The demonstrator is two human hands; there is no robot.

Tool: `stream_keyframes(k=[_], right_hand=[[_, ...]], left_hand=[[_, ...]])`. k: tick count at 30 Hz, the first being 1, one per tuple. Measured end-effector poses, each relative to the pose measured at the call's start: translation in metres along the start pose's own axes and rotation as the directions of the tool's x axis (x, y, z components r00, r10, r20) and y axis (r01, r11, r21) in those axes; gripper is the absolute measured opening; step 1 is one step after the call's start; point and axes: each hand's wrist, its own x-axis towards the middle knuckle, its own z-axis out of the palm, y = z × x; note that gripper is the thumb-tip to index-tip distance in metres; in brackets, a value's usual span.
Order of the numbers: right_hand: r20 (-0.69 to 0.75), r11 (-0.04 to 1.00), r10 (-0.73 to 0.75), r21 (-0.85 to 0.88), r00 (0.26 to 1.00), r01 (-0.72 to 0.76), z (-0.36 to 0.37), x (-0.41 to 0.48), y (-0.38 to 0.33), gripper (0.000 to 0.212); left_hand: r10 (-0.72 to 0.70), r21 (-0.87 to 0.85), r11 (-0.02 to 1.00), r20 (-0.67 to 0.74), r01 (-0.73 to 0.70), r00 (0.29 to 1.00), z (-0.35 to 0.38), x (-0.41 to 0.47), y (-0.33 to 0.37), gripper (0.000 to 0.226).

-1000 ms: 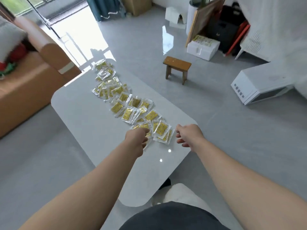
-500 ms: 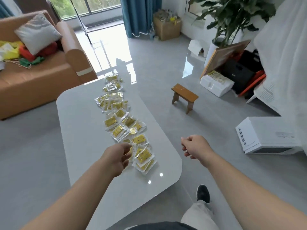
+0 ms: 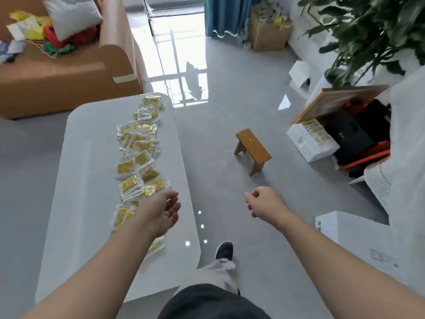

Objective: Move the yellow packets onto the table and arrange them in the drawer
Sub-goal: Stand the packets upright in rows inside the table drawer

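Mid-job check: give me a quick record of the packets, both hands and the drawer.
yellow packets: loose row on the white table, toward its right edge
left hand: open, palm showing, over the row's near end
right hand: fingers curled, nothing seen in it, over the floor beside the table
drawer: not in view

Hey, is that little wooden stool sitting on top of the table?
No, the wooden stool stands on the grey floor, apart from the white table that bears the yellow packets.

The packets were laid in a row on the table; a stool was placed right of it.
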Motion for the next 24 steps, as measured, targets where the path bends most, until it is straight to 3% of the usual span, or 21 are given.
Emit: stream_keyframes(k=[12,18,24], right_hand=[[0.146,0.956,-0.079,-0.270,0.986,0.117,-0.095,0.201,-0.082,0.032],[0.246,0.906,-0.145,-0.357,0.958,0.228,-0.124,0.295,-0.175,0.032],[0.425,0.786,-0.223,-0.454,0.877,0.420,-0.102,0.374,-0.273,0.036]], left_hand=[[-0.041,-0.259,0.966,-0.057,0.025,0.998,0.110,0.124,0.124,0.017],[0.010,-0.350,0.935,-0.118,-0.051,0.993,0.136,0.143,0.215,0.018],[0.035,-0.508,0.849,-0.224,-0.147,0.974,0.126,0.163,0.266,0.018]])
